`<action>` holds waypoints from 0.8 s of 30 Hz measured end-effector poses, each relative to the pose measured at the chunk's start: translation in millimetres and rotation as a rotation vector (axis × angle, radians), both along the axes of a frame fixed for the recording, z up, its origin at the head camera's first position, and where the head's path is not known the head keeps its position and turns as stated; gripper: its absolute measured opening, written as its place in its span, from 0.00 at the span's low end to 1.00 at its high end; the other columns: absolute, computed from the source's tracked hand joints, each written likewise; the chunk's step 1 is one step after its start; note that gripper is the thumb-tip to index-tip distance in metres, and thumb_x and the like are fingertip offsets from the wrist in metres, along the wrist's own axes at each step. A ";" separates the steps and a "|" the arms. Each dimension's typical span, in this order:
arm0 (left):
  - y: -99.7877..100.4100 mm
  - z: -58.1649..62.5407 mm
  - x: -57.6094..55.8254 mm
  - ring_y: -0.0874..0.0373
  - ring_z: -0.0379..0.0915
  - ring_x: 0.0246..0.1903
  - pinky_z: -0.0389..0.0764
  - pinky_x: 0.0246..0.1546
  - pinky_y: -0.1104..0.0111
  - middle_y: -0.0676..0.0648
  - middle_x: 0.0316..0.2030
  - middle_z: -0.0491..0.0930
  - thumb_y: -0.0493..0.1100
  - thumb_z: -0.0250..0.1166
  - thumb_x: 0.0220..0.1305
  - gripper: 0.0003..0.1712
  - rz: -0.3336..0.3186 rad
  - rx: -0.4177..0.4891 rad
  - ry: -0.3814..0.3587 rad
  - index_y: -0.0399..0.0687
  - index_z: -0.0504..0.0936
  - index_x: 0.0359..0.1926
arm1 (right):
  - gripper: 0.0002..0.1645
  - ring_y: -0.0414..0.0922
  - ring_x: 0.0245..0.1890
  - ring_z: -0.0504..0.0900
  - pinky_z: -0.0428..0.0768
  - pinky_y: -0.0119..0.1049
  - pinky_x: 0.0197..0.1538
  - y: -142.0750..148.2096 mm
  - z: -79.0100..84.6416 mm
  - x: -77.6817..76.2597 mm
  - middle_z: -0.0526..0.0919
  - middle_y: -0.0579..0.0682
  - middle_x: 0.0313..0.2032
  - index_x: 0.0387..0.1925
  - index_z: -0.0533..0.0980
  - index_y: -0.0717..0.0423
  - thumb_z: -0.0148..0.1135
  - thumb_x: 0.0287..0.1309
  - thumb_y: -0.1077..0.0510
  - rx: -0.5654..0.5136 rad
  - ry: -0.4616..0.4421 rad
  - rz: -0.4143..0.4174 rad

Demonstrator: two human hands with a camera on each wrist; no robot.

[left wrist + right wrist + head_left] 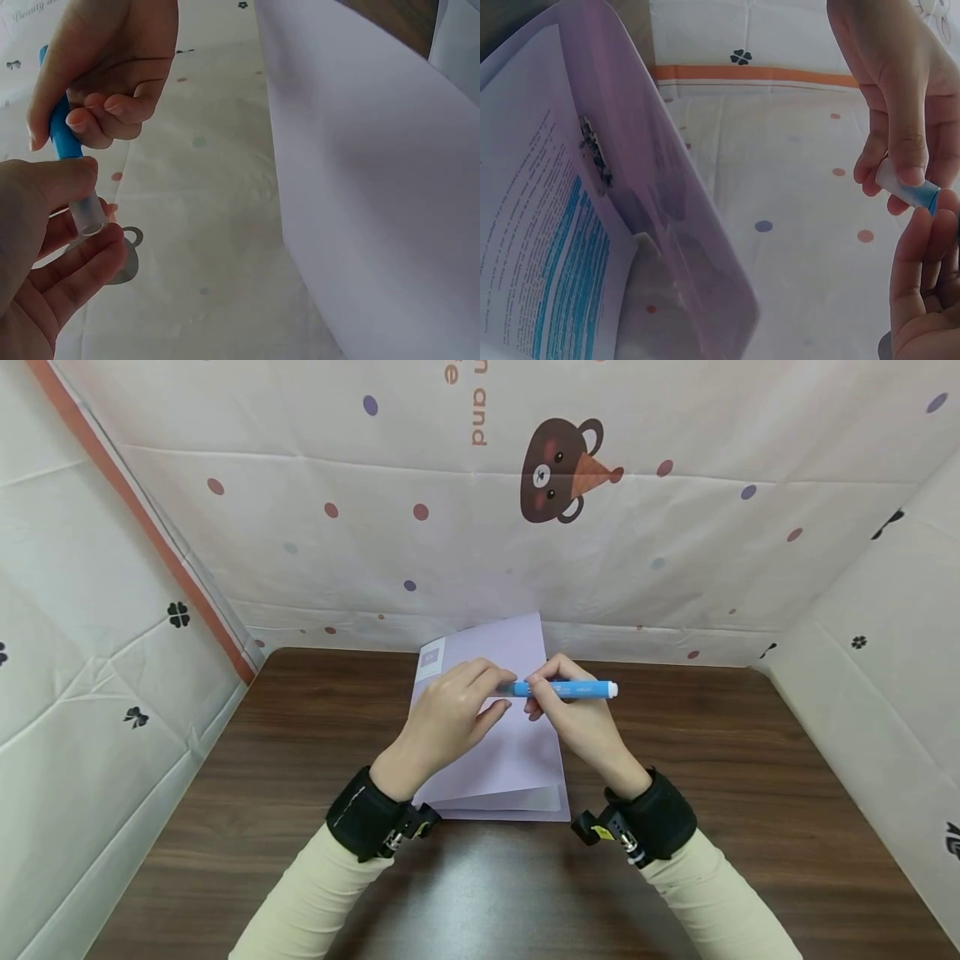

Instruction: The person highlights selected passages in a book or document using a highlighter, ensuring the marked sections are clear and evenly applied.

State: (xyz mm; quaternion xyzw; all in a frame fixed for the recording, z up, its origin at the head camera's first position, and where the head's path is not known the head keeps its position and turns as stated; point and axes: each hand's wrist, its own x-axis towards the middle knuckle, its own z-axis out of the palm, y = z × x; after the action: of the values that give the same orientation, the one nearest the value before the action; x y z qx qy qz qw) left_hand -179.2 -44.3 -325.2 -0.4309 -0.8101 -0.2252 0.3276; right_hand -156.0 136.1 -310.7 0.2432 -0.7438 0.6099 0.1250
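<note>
Over a lilac folder (495, 760), both hands hold a blue marker (581, 689) level, its white end to the right. My left hand (446, 714) pinches the clear cap (89, 215) between thumb and fingers. My right hand (588, 718) grips the blue barrel with its thumb and fingertips. The cap is on the tip end, close against the barrel in the right wrist view. The folder's cover lies partly raised; inside, a printed sheet (525, 202) bears blue highlighted lines beside a metal clip (595, 155).
The folder rests at the far edge of a dark wooden table (315, 760). Behind it stands a pale cloth backdrop (315, 560) with dots and a bear print. White cloth walls (90, 693) close off both sides. A light label (431, 658) marks the folder's upper left.
</note>
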 end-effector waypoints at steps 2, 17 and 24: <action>0.2 -1.6 -0.2 0.60 0.71 0.36 0.75 0.36 0.71 0.50 0.36 0.77 0.39 0.63 0.56 0.11 0.001 0.004 -0.003 0.43 0.76 0.41 | 0.06 0.56 0.22 0.76 0.80 0.36 0.29 -0.2 -1.0 0.1 0.75 0.59 0.21 0.28 0.69 0.65 0.51 0.59 0.66 0.006 0.001 -0.004; 3.6 -14.0 0.3 0.62 0.70 0.32 0.73 0.30 0.73 0.51 0.33 0.78 0.41 0.61 0.58 0.08 -0.024 0.046 0.008 0.43 0.77 0.37 | 0.09 0.49 0.22 0.77 0.78 0.37 0.31 -3.2 -7.7 4.5 0.75 0.58 0.19 0.24 0.67 0.61 0.48 0.60 0.65 0.003 -0.048 -0.047; 6.4 -16.3 3.5 0.62 0.69 0.30 0.72 0.28 0.76 0.51 0.33 0.78 0.41 0.61 0.59 0.07 -0.023 0.073 0.022 0.43 0.77 0.37 | 0.09 0.48 0.21 0.76 0.77 0.37 0.30 -2.4 -9.6 5.5 0.75 0.56 0.19 0.24 0.67 0.60 0.48 0.61 0.65 0.009 -0.043 -0.054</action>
State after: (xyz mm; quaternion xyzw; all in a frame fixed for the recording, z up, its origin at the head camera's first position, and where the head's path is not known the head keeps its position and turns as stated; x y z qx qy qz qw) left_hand -175.7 -38.0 -341.5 -0.4303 -0.7927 -0.2537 0.3495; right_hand -150.5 133.6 -320.4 0.2103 -0.7553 0.6081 0.1243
